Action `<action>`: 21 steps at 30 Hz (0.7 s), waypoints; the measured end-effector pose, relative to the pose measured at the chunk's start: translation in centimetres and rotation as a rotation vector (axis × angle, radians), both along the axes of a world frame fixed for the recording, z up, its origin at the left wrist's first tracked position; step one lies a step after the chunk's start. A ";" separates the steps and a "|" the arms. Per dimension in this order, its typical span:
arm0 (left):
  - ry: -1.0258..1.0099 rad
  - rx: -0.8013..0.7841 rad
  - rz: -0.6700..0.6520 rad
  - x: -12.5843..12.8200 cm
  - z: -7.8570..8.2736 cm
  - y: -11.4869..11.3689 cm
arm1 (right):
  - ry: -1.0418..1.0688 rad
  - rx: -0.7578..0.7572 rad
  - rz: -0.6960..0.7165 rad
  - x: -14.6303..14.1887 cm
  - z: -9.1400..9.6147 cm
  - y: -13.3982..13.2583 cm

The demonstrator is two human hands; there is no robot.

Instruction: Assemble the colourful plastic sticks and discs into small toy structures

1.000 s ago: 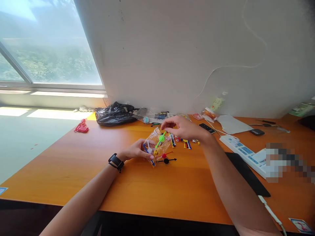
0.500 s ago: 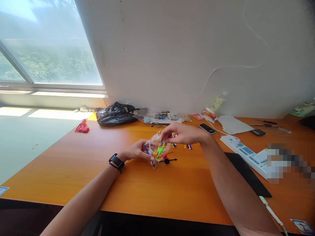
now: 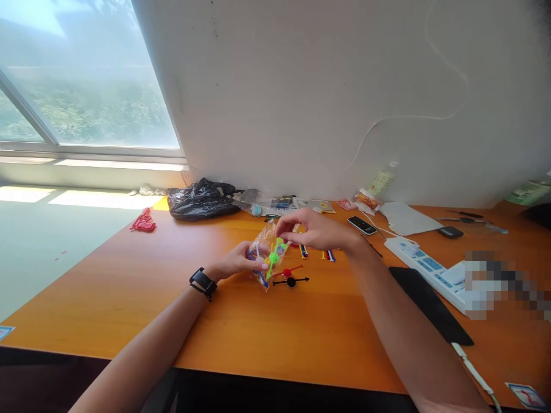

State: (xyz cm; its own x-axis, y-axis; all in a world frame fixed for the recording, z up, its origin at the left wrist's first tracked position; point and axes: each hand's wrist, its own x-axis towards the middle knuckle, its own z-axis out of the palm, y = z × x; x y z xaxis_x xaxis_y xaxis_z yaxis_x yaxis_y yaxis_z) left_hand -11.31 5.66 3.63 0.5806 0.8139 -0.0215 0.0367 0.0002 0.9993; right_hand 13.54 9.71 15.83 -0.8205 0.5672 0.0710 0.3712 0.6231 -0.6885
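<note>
My left hand is closed around the lower left side of a clear plastic bag, thumb in front. Blue, white and yellow plastic pieces show through the film. My right hand pinches the upper end of a bright green arrow spinner at the bag; whether its lower part is inside or in front of the film is unclear. Just right of the bag, a red arrow spinner and a black arrow spinner lie on the table.
Small coloured sticks lie beyond my right wrist. At the back are a black plastic bag and a remote. A white power strip and a black mat are on the right; red plastic pieces sit on the left.
The bag and the green arrow spinner have shifted slightly left, and the right hand has moved up and left a little. More of the red arrow spinner now shows.
</note>
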 end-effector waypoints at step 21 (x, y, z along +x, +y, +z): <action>-0.072 -0.008 0.391 0.0 -1.7 1.2 | -0.660 -0.025 0.112 -0.4 -7.7 5.8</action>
State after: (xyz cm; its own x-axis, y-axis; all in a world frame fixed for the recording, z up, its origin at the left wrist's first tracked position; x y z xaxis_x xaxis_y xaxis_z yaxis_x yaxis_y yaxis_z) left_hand -11.34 6.90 1.90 0.2270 0.9739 0.0010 -0.0378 0.0078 0.9993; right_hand 13.15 15.50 8.08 -0.7412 0.4712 -0.4781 0.6537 0.6688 -0.3541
